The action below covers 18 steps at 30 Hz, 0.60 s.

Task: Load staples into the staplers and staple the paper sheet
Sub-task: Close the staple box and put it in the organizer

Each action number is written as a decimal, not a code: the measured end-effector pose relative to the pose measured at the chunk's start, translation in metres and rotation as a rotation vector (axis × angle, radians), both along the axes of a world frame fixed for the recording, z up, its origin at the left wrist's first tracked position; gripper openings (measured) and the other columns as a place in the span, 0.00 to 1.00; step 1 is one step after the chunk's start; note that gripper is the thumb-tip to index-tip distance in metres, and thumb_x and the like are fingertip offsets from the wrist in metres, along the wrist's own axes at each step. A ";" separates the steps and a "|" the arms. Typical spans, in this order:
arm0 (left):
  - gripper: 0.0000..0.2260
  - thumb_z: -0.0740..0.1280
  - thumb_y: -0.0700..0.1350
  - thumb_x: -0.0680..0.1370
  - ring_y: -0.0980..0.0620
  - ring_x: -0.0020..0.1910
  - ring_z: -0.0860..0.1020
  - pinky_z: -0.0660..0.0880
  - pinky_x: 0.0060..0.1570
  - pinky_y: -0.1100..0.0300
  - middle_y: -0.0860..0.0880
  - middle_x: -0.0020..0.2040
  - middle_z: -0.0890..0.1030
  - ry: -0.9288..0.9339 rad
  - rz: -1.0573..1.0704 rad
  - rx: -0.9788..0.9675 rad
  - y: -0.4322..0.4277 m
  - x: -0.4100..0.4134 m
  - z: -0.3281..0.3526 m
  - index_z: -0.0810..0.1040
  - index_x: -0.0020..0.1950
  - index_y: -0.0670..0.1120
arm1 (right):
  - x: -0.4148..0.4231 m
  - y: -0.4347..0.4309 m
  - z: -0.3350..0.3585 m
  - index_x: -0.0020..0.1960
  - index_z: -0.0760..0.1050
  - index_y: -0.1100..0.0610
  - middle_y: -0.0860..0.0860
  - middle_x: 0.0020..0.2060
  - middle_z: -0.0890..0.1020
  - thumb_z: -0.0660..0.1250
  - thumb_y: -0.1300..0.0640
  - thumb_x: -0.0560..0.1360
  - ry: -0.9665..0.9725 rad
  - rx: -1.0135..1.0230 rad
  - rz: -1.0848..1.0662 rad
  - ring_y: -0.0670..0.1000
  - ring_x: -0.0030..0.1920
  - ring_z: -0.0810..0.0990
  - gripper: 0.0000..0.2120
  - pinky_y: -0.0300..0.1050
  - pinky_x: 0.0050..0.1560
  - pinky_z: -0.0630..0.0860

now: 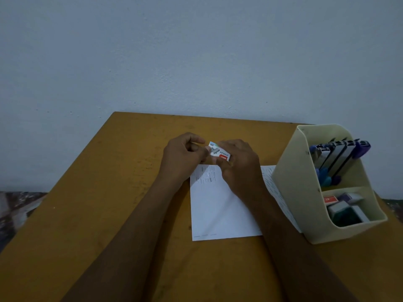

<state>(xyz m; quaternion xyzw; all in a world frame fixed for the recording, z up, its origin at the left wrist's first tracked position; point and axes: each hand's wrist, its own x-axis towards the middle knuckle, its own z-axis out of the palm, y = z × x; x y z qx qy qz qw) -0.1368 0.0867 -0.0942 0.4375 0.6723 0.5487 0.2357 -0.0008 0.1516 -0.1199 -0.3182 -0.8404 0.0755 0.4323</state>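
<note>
both hands pinch the staple box above the paper sheet

mustard table, cream organizer, white paper

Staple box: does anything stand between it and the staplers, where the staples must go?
Only the side wall of the cream organizer. The left hand and right hand hold the staple box above the far edge of the paper sheet; the staplers stand inside the organizer, behind that wall. Nothing else visible intervenes.
</note>
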 end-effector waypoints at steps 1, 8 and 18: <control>0.10 0.73 0.46 0.73 0.55 0.42 0.83 0.80 0.39 0.58 0.50 0.41 0.84 -0.001 -0.014 -0.008 0.000 0.000 0.001 0.80 0.53 0.47 | 0.000 0.000 0.000 0.54 0.79 0.64 0.58 0.46 0.81 0.71 0.56 0.69 0.000 0.000 0.003 0.55 0.47 0.79 0.17 0.39 0.47 0.70; 0.11 0.72 0.45 0.73 0.57 0.40 0.83 0.81 0.44 0.57 0.52 0.41 0.84 0.007 -0.079 -0.026 -0.002 -0.001 0.004 0.81 0.55 0.46 | -0.001 -0.003 0.005 0.55 0.78 0.63 0.57 0.47 0.81 0.72 0.56 0.69 -0.028 -0.032 0.018 0.53 0.47 0.78 0.17 0.35 0.48 0.68; 0.08 0.71 0.44 0.74 0.53 0.42 0.83 0.82 0.43 0.56 0.47 0.46 0.84 0.131 -0.085 0.076 -0.015 0.002 0.028 0.82 0.53 0.47 | 0.003 -0.023 0.027 0.61 0.74 0.59 0.54 0.53 0.79 0.73 0.59 0.69 0.019 -0.206 0.038 0.50 0.51 0.76 0.21 0.43 0.52 0.76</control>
